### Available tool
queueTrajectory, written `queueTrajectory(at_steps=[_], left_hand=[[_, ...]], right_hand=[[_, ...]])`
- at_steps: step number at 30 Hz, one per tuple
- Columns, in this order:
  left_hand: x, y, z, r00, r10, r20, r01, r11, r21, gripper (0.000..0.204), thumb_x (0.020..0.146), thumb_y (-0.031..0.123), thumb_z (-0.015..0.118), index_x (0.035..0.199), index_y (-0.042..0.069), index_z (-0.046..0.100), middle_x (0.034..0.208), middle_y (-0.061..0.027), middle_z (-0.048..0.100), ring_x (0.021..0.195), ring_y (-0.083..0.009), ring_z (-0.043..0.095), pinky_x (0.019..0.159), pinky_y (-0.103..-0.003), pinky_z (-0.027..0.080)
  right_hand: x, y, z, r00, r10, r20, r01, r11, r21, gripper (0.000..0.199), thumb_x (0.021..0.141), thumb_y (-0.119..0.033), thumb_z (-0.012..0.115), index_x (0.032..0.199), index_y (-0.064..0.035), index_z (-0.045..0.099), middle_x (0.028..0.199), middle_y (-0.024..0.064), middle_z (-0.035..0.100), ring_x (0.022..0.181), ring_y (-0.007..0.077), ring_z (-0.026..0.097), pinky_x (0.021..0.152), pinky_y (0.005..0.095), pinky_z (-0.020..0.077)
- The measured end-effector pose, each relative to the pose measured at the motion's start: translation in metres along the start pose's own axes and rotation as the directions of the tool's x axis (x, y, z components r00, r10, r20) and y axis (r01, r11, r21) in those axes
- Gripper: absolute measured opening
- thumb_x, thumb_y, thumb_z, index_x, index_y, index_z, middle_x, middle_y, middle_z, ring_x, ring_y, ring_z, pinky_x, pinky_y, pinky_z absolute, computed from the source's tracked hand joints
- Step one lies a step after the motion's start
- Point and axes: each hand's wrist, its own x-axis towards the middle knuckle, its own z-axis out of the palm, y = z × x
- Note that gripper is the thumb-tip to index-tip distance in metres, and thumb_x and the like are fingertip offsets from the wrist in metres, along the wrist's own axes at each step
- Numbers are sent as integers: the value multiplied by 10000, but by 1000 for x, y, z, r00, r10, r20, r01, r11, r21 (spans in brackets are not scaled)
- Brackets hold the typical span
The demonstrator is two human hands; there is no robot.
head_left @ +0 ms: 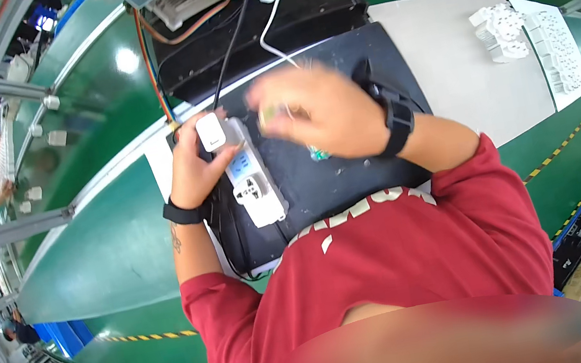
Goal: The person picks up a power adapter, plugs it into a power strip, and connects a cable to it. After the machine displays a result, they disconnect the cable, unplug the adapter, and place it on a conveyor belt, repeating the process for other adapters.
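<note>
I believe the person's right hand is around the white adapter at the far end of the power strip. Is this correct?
Wrong hand: the head view shows the left hand around the white adapter at the far end of the power strip.

My shirt was deep red, my left wristband black. The block in my grip was white, the power strip white and light blue, the mat black; tape at right was striped yellow-and-black.

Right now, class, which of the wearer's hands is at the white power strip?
The left hand, holding a white block there; the blurred right hand is over the black mat.
</note>
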Motion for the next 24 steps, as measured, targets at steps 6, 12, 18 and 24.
queueTrajectory(at_steps=[6,12,18,24], left_hand=[[3,27,-10,995,-20,-97,10,995,-101,491,651,36,687,1072,-7,439,1028,-119,579,954,-199,562,799,-293,448],[55,27,-94,852,492,-179,-8,354,935,478,682,-16,591,1132,127,518,1062,-107,531,1003,-247,508,951,-384,347],[122,-96,-145,968,-75,241,-252,-347,903,256,789,153,480,1023,195,577,1035,-36,528,1046,-202,463,1041,-503,199],[143,-177,-161,952,2,306,-275,-435,857,222,801,187,492,1001,177,586,1063,-17,500,1095,-190,428,1052,-493,178]], right_hand=[[-63,36,-39,998,55,-5,-54,994,98,517,779,-224,641,1199,6,448,1229,146,451,1121,243,462,915,340,388],[-25,176,-136,676,589,-443,-363,789,496,321,815,-218,589,1086,-49,554,1006,29,576,930,132,527,789,286,423],[45,319,-185,348,602,-718,-714,667,213,465,717,-296,636,1096,-41,547,1078,109,583,973,209,564,818,329,441],[96,391,-191,364,501,-785,-829,558,-28,635,667,-392,620,1178,-44,479,1168,172,530,1074,297,513,908,368,406]])
